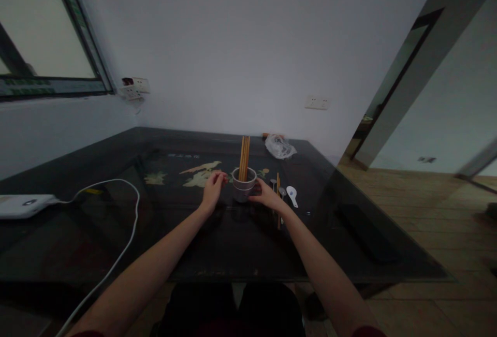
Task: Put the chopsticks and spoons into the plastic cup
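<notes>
A grey metal cup [242, 194] stands upright on the dark table, with several wooden chopsticks [244, 158] rising out of it. My right hand [267, 194] is closed against the cup's right side, thumb low and fingers partly hidden. On the cup's left, my left hand [213, 189] has its fingers curled and drawn together, tips close to the rim; what they hold, if anything, cannot be made out. Right of my right hand lie a white spoon [292, 195], metal spoons [282, 191] and more chopsticks [278, 187], partly covered by my wrist.
A crumpled clear plastic bag [279, 146] lies at the table's back edge. A flat black object [367, 233] is on the right. At the left, a white device [27, 206] trails a white cable [135, 213] toward the front edge. Behind the table [240, 249] rises a wall.
</notes>
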Tool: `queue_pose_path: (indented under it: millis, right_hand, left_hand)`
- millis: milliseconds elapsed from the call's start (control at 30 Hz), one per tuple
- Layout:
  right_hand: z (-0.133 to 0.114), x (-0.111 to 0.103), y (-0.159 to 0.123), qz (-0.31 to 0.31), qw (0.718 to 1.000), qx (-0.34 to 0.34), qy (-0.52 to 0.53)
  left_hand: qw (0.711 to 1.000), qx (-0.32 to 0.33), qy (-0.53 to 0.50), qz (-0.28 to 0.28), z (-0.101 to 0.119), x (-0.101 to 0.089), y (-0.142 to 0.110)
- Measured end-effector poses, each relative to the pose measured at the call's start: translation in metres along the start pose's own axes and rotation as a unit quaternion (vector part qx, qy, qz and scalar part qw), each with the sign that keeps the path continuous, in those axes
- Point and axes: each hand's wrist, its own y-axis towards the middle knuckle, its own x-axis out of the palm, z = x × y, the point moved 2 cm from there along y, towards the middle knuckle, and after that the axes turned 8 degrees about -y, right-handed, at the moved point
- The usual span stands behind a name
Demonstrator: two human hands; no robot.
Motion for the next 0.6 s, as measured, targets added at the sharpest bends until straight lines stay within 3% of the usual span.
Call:
queue_pose_path:
  millis: [167,300,367,467,533,600]
  right_hand:
    - [-0.003,-0.022,-0.001,0.024,0.999,0.027,-0.033]
    - [-0.003,-0.044,0.000,0.075,0.996,0.046,-0.031]
    - [-0.003,-0.055,-0.001,0.109,0.992,0.051,-0.039]
    - [-0.003,-0.074,-0.006,0.185,0.974,0.064,-0.111]
    - [-0.003,-0.084,-0.010,0.217,0.954,0.079,-0.189]
    - [-0.003,-0.092,-0.014,0.221,0.934,0.104,-0.262]
  left_hand:
    - [0.996,0.080,0.009,-0.030,0.027,0.007,-0.013]
    - [0.981,0.112,0.096,-0.127,0.040,0.018,-0.035]
    - [0.957,0.134,0.148,-0.209,0.041,0.024,-0.046]
    - [0.897,0.186,0.205,-0.344,0.039,0.034,-0.062]
    - [0.865,0.199,0.221,-0.404,0.038,0.040,-0.070]
    - [0.851,0.183,0.228,-0.436,0.036,0.044,-0.074]
